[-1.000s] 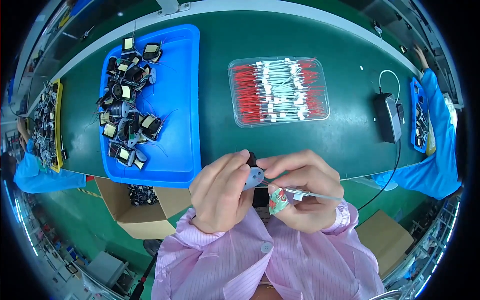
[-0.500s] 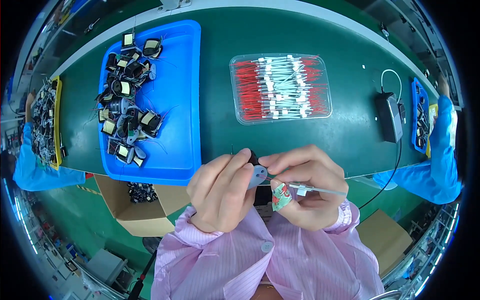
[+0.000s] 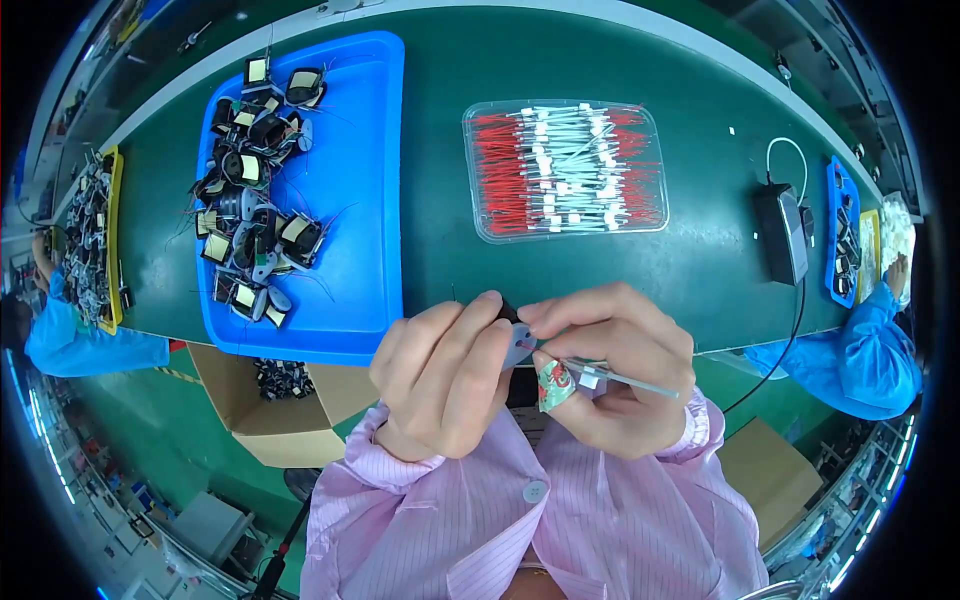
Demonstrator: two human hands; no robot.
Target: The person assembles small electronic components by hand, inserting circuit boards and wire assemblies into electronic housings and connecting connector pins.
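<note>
In front of my chest my left hand is closed around a small black part with a rounded grey plate, gripped by thumb and fingertips. Close against it on the right, my right hand pinches at the plate's edge. A pale wire lead with a white connector runs across that hand, held by its fingers. Patterned green tape wraps the right thumb. A thin wire shows near the plate, but the fingertips hide where it meets the lead.
A blue tray at left carries several similar black-and-grey parts. Beyond my hands, a transparent box holds red-and-white wire leads. A black power adapter lies at right. Cardboard boxes stand below the table edge. Blue-sleeved people work at both sides.
The lead in my right hand has tilted more steeply, and its free end sits lower and further left. The right hand's fingers shifted slightly; my left hand keeps its hold.
</note>
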